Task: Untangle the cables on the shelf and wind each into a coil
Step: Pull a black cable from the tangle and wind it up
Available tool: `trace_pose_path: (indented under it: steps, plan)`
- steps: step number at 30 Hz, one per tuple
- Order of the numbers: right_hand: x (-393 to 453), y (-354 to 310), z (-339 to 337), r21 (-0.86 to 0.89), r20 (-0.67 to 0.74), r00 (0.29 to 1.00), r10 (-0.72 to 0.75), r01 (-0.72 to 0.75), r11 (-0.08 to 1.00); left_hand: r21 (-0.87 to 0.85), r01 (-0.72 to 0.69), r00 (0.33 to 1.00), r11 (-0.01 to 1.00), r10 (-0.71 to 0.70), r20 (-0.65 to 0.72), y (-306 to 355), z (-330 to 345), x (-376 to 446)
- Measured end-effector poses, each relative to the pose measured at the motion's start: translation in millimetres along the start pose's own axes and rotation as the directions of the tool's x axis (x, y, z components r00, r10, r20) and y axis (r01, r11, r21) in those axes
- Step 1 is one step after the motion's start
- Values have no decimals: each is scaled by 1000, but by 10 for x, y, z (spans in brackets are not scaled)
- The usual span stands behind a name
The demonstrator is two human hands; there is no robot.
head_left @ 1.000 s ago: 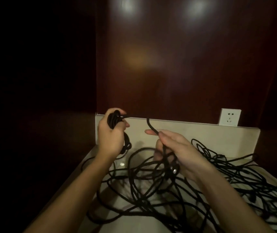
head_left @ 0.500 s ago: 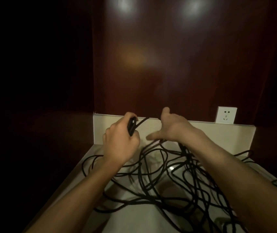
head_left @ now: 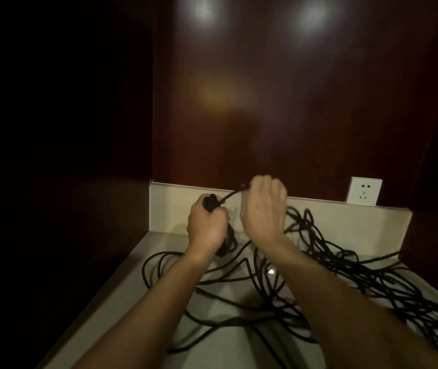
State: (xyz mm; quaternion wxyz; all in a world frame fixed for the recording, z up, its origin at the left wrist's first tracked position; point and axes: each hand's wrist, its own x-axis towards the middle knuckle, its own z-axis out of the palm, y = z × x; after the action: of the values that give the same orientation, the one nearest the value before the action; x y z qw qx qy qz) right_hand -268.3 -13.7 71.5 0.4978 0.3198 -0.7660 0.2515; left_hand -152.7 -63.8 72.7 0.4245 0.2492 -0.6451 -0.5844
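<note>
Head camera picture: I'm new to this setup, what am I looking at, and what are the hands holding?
There is no machine here, just a person's two bare hands, filmed from a camera worn on the head that looks forward and down. The left hand grips a small coil of black cable already wound. The right hand is raised beside it and pinches the strand that runs to the coil. Below lies a pale shelf with a loose tangle of black cable spread mostly to the right. A white wall socket sits at the back.
</note>
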Motion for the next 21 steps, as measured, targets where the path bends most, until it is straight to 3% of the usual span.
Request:
trace_pose_path:
  steps: [4,6,9,13,17,18,21]
  plan:
    - [-473,-45,-48,322,-133,988,75,-28,946,-199,159,986,967,-148,72,16,-112,-13]
    - [-641,-74,-19,286,-124,989,-79,112,952,-248,174,984,953,-161,70,26,-178,17]
    - [-715,22,-11,290,-80,976,-204,219,932,-126,84,992,989,-71,109,22,-285,50]
    - [-563,47,-230,295,-184,953,-241,287,911,29,1,994,1000,-4,107,-8,-343,78]
    - [-435,-93,-506,277,-217,814,-539,581,765,98,-65,981,993,45,189,-74,-335,118]
    - [-373,-72,-542,279,-213,803,-556,596,753,137,-87,979,987,60,193,-79,-337,123]
    - [-159,49,-562,293,-226,885,-406,460,838,229,-167,962,959,108,249,-74,-378,119]
